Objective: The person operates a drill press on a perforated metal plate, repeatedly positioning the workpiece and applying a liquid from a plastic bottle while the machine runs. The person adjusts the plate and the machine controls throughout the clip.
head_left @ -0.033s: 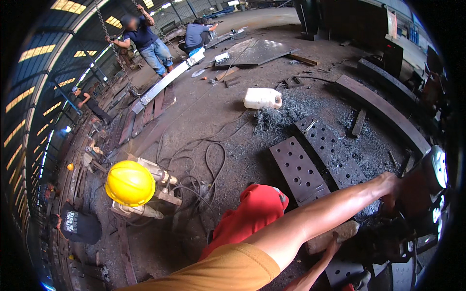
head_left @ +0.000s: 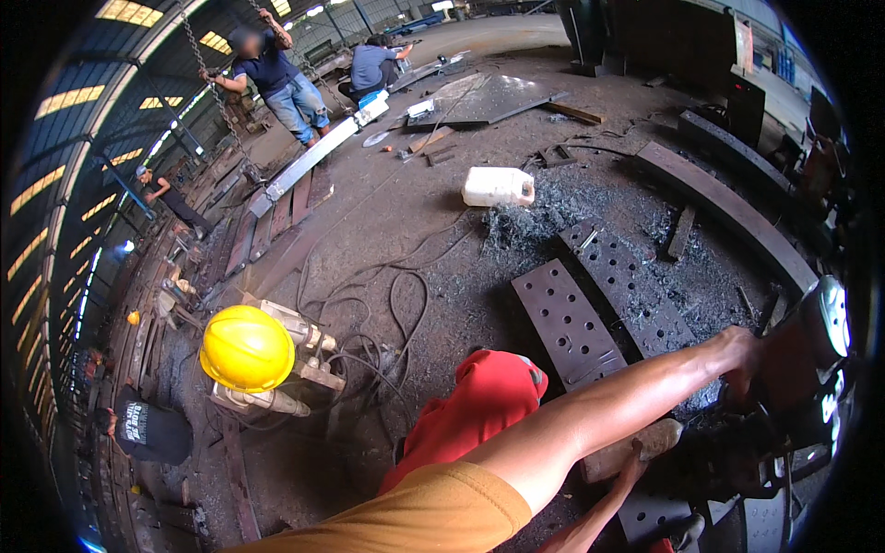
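Nothing moved: the right hand [head_left: 737,355] kept its hold on the dark machine [head_left: 802,369], and the drilled plates [head_left: 567,323] lay unshifted.

a bright yellow hard hat [head_left: 247,348] is seen at lower left of the frame. a red cloth [head_left: 475,405] is shown at lower centre, and a mustard-orange sleeve [head_left: 433,516] at the bottom edge. two dark brown-grey steel plates [head_left: 567,323], patterned with rows of round holes, are seen right of centre. a white plastic canister [head_left: 498,186] is set on the dark grey floor [head_left: 406,230] in the upper middle. blue clothing is worn by people [head_left: 277,78] at upper left.
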`<state>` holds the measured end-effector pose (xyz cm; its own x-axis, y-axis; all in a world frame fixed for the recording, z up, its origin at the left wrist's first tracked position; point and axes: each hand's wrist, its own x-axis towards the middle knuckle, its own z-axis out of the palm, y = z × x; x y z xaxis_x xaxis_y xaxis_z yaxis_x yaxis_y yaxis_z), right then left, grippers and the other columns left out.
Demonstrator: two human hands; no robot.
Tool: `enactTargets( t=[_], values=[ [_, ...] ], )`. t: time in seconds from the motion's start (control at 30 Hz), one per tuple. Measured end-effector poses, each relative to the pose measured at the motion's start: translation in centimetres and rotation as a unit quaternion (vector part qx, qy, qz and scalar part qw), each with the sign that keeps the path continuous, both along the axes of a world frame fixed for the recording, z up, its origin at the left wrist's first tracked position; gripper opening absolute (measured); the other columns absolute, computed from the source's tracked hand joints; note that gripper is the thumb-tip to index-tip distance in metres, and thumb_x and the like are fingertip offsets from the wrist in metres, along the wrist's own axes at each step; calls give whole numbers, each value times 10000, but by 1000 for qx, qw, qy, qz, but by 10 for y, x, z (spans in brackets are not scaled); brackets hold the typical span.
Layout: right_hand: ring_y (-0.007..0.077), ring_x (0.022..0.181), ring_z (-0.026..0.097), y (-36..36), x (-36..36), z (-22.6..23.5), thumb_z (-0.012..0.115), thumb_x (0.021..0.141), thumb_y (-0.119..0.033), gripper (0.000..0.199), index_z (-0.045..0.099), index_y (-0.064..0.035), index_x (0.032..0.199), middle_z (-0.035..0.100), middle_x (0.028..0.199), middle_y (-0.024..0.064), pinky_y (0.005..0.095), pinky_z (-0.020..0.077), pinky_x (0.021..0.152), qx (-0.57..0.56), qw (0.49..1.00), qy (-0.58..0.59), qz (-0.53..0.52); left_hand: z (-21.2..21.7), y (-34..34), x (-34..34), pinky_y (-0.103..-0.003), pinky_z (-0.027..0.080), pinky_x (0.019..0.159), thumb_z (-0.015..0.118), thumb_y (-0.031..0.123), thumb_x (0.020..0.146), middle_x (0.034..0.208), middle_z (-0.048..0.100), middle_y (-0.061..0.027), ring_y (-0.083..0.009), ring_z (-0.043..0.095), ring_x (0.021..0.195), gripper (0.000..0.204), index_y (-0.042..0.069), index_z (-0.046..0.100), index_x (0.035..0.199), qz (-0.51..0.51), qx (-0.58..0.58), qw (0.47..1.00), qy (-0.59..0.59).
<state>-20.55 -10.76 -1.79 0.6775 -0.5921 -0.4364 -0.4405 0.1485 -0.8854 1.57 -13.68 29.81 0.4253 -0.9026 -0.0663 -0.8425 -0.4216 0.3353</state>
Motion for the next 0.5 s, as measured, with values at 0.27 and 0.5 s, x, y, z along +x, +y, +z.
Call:
enactTargets(
  t=[0.27,0.5],
  values=[
    [333,1297,486,49,1,27,743,853,-365,853,364,58,1489,457,1476,225,425,406,1079,64,997,-8,51,-49,24,31,-335,563,793,837,496,676,1015,738,-89,-219,695,903,534,103,732,1021,-45,-16,998,-30],
    [319,1202,551,11,3,26,715,803,-355,735,536,109,1345,572,1354,231,418,437,1014,-14,999,-4,-30,5,9,1,-347,573,758,870,447,652,1013,743,-109,-243,702,889,558,84,724,1051,-40,-57,997,30]
  ],
)
